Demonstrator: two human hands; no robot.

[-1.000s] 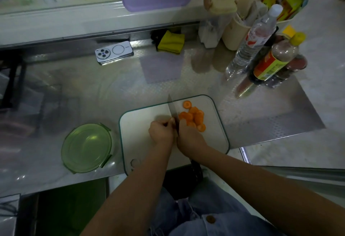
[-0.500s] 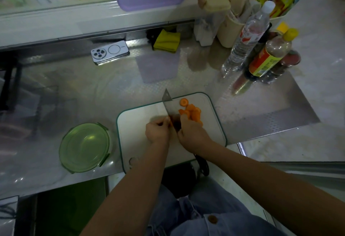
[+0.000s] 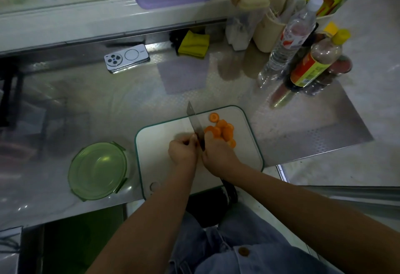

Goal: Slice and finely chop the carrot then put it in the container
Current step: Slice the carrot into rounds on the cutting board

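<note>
Knife (image 3: 194, 123) tip's crept past the board (image 3: 155, 143) edge since before. Right hand (image 3: 218, 154) is curled round the handle, slices (image 3: 224, 130) just past its fingertips; left hand (image 3: 183, 152) pinches the carrot stub (image 3: 196, 141).

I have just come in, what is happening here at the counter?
A person is slicing a carrot on the white cutting board. The right grip holds the knife; the left grip, fingers curled, pinches the carrot stub, nearly hidden, right beside the blade. Round slices lie piled to the right of the blade. Nothing is finely chopped yet, and the green container sits left of the board with no carrot visible in it.
</note>
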